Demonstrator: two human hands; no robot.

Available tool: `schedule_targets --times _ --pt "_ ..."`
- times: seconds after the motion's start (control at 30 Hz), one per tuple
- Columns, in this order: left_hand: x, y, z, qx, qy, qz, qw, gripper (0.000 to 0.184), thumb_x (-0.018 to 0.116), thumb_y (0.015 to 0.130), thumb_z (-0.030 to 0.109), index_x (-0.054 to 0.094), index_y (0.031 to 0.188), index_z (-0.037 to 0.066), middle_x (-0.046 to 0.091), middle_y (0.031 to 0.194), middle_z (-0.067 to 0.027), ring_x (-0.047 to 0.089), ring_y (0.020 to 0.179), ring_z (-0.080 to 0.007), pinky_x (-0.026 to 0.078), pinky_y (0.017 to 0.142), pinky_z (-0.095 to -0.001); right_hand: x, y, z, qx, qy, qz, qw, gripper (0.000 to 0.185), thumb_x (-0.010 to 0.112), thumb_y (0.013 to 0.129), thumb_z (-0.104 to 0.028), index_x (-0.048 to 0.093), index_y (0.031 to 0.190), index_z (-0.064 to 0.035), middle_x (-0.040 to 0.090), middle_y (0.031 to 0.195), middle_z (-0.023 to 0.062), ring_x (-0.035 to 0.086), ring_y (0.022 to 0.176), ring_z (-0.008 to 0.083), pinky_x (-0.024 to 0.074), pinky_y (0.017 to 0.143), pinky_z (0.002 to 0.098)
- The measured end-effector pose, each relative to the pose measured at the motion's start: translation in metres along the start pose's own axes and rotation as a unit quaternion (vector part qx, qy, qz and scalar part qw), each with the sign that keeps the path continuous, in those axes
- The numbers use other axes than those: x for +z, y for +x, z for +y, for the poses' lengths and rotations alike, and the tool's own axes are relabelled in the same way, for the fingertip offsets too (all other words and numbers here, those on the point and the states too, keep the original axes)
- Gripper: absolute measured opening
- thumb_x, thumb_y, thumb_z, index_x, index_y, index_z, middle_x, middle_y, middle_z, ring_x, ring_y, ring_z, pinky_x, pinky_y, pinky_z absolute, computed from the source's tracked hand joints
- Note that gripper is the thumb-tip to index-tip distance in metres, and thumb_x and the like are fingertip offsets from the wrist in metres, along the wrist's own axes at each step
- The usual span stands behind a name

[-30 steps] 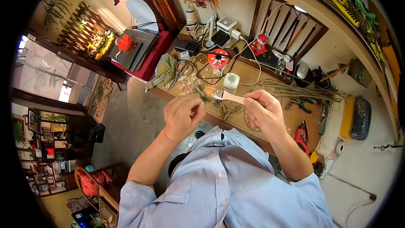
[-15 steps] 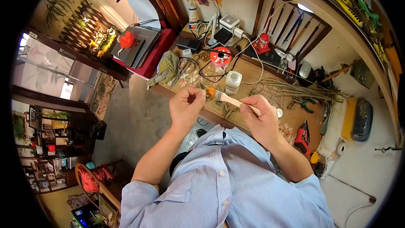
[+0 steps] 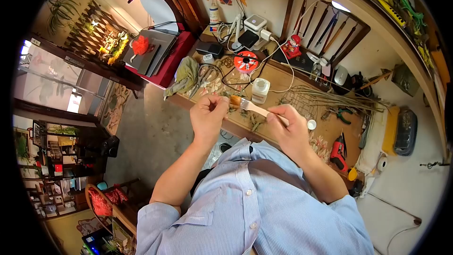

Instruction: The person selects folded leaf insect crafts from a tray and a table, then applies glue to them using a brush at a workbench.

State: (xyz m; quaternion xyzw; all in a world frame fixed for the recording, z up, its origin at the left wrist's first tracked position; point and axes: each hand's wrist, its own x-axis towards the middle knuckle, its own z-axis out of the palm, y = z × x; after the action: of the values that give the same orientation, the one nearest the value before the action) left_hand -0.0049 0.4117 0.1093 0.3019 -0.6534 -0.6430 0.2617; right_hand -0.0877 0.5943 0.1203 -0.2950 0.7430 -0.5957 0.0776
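Observation:
My right hand (image 3: 291,130) grips the pale wooden handle of a flat paintbrush (image 3: 256,109) with a metal ferrule and orange-brown bristles. The brush points left, its bristle end close to the fingertips of my left hand (image 3: 207,117). Thumb and index finger of that left hand are pinched together; whatever is between them is too small or hidden to name. Just beyond the brush, a white bottle (image 3: 260,90) with a pale label stands on the wooden workbench (image 3: 278,73). To the right of my right hand lies a small round white cap (image 3: 311,124).
Thin dry stems (image 3: 330,98) and a wire grid (image 3: 302,99) lie on the bench. Green-handled pliers (image 3: 343,116) and a red glue gun (image 3: 338,153) are at right. Scissors (image 3: 206,74), a green cloth (image 3: 185,76), a red spool (image 3: 246,62) and cables occupy the left and back.
The bristle end has shifted slightly up beside my left fingertips. Both hands keep their grips and stay almost in place.

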Motion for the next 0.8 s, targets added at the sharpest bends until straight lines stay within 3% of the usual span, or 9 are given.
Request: schedule_targets --times 0.03,0.27,0.33,0.57,0.63,0.67,0.73,0.8 --pt "0.001 0.001 0.0 -0.002 -0.021 0.002 1.0 0.008 0.061 0.083 0.005 0.057 0.077 0.0 0.057 0.066 -0.0026 0.049 0.05 -0.0065 0.04 0.047 -0.0194 -0.001 0.001 0.002 0.061 -0.001 -0.003 0.998 0.012 0.063 0.082 -0.008 0.06 0.091 -0.0003 0.062 0.068 0.0085 0.056 0.056 0.0111 0.0448 0.052 0.025" --pt "0.002 0.001 -0.002 -0.002 -0.046 0.026 0.999 0.011 0.062 0.082 0.007 0.058 0.074 0.0 0.054 0.059 0.0016 0.047 0.049 -0.0037 0.038 0.046 -0.0182 -0.004 0.0 -0.007 0.116 0.084 0.0 0.99 0.014 0.064 0.082 -0.01 0.06 0.092 -0.0012 0.062 0.067 0.0081 0.056 0.057 0.0103 0.0449 0.052 0.0248" --pt "0.003 -0.002 -0.002 0.004 -0.03 0.015 0.999 0.009 0.061 0.082 0.006 0.057 0.075 0.0 0.055 0.062 0.0001 0.048 0.049 -0.0048 0.038 0.046 -0.0186 0.001 0.004 -0.013 0.013 -0.013 0.014 1.0 0.012 0.064 0.081 -0.009 0.06 0.09 -0.0016 0.062 0.067 0.0092 0.059 0.056 0.0125 0.0455 0.052 0.0252" --pt "0.004 -0.002 -0.007 0.032 0.0 0.016 0.999 0.007 0.061 0.081 0.003 0.056 0.076 0.001 0.054 0.061 -0.0004 0.049 0.048 -0.0057 0.039 0.046 -0.0191 0.003 0.008 -0.012 -0.032 -0.078 0.037 0.996 0.009 0.063 0.08 -0.006 0.059 0.087 -0.0027 0.062 0.068 0.0119 0.062 0.054 0.0215 0.0472 0.05 0.0282" --pt "0.002 0.0 -0.013 0.036 0.0 0.017 0.999 0.007 0.06 0.081 0.003 0.056 0.075 0.001 0.055 0.061 -0.0009 0.049 0.049 -0.0058 0.039 0.045 -0.019 0.003 0.007 -0.013 -0.141 -0.114 0.055 0.982 0.011 0.063 0.077 -0.003 0.06 0.088 -0.0023 0.061 0.065 0.0099 0.06 0.052 0.0221 0.0474 0.049 0.0298" --pt "0.002 0.0 -0.015 0.039 0.001 0.018 0.999 0.007 0.06 0.081 0.003 0.056 0.075 0.001 0.055 0.062 -0.0013 0.049 0.049 -0.006 0.038 0.045 -0.0189 0.004 0.007 -0.013 -0.141 -0.114 0.053 0.982 0.011 0.063 0.077 -0.003 0.06 0.088 -0.0023 0.061 0.065 0.0099 0.06 0.052 0.0221 0.0474 0.049 0.0298" --pt "0.003 0.001 -0.012 0.024 -0.017 0.02 0.999 0.008 0.06 0.081 0.003 0.056 0.075 0.001 0.055 0.063 -0.0022 0.049 0.05 -0.0063 0.038 0.045 -0.0192 0.007 0.006 -0.01 -0.264 -0.172 0.069 0.947 0.016 0.065 0.074 -0.004 0.06 0.089 -0.0031 0.058 0.063 0.0055 0.056 0.049 0.0201 0.0456 0.046 0.0297" --pt "0.006 0.0 -0.005 0.009 -0.036 0.021 0.999 0.008 0.059 0.081 0.004 0.056 0.074 0.001 0.056 0.064 -0.0031 0.048 0.05 -0.0067 0.037 0.045 -0.0195 0.011 0.002 -0.006 -0.286 -0.209 0.042 0.934 0.018 0.066 0.072 -0.005 0.061 0.089 -0.0039 0.056 0.061 0.0038 0.054 0.048 0.0184 0.0441 0.045 0.0286"
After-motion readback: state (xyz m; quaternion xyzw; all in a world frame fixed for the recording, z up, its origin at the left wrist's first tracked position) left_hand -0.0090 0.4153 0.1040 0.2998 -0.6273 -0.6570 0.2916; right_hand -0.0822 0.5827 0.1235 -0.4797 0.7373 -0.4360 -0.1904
